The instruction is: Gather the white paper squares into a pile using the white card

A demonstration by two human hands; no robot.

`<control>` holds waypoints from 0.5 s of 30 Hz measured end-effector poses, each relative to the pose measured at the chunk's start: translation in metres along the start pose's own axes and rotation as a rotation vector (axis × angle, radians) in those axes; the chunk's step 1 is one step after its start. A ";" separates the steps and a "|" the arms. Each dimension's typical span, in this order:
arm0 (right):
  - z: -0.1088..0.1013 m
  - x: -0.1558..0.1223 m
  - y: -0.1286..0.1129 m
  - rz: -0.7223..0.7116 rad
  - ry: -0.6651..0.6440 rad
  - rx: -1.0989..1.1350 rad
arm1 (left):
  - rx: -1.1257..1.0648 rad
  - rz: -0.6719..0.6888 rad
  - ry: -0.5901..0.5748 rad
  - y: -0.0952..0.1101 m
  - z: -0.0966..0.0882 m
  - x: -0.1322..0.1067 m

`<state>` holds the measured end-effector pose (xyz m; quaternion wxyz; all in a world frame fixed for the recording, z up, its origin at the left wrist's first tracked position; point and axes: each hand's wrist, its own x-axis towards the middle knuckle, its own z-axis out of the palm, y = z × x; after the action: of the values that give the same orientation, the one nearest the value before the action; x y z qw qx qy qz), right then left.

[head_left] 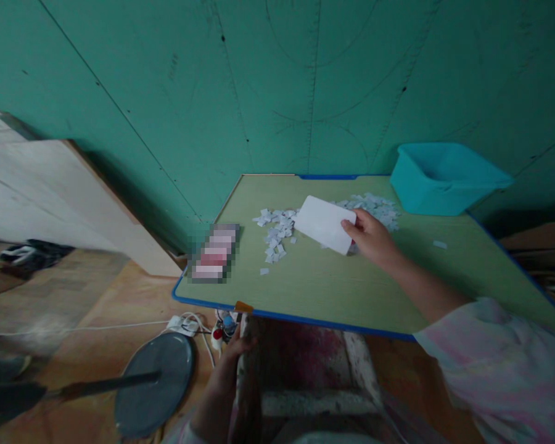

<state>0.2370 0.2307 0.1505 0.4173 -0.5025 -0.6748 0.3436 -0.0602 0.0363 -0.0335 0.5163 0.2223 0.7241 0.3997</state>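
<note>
My right hand (370, 237) grips the right end of a white rectangular card (324, 223) with rounded corners, thumb on top, fingers mostly hidden beneath. The card is held over a table (324, 290), between two heaps of small white paper pieces: a left heap (278, 231) and a right heap (374, 208) partly behind the card and hand. Below the table's front edge, my left hand (229, 364) is closed around the side bar of a paint-stained wooden frame (248, 370). That hand is dim and somewhat blurred.
A turquoise bin (444, 185) stands at the table's back right. One loose piece (439, 245) lies near it. A blurred-out flat object (215, 254) is at the left edge. Cables and a power strip (182, 325) lie on the floor by a round grey base (155, 382). A green wall rises behind.
</note>
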 end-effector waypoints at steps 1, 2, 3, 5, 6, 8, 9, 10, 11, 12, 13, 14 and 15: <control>0.000 0.000 -0.002 0.001 -0.022 0.009 | -0.003 0.005 0.013 -0.001 0.000 0.001; -0.001 -0.001 -0.003 0.002 -0.034 0.016 | -0.006 0.009 0.026 -0.001 0.000 0.002; -0.001 -0.002 -0.005 0.003 -0.034 0.019 | -0.011 0.014 0.037 -0.002 -0.001 0.002; -0.003 -0.002 -0.007 0.001 0.004 0.014 | -0.022 0.018 0.042 -0.004 -0.001 0.004; -0.003 -0.002 -0.007 -0.003 0.031 0.007 | -0.026 0.018 0.038 -0.005 -0.001 0.005; -0.004 -0.002 -0.005 -0.013 0.076 -0.018 | -0.035 0.014 0.018 -0.009 -0.002 0.006; -0.004 -0.002 -0.004 -0.019 0.090 -0.034 | -0.040 0.014 0.002 -0.012 -0.002 0.007; -0.004 -0.002 -0.004 -0.025 0.097 -0.051 | -0.046 0.016 -0.012 -0.014 -0.003 0.008; -0.004 -0.002 -0.003 -0.029 0.096 -0.065 | -0.051 0.020 -0.026 -0.016 -0.003 0.009; -0.003 -0.002 -0.003 -0.033 0.086 -0.074 | -0.056 0.027 -0.039 -0.017 -0.004 0.009; -0.003 -0.003 -0.004 -0.034 0.070 -0.077 | -0.058 0.034 -0.053 -0.017 -0.005 0.010; -0.004 -0.003 -0.004 -0.035 0.055 -0.075 | -0.062 0.043 -0.068 -0.017 -0.007 0.010; -0.004 -0.004 -0.005 -0.033 0.044 -0.071 | -0.068 0.054 -0.089 -0.017 -0.009 0.011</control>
<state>0.2391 0.2258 0.1562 0.4194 -0.5132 -0.6854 0.3016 -0.0707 0.0315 -0.0517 0.5441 0.2417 0.6802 0.4277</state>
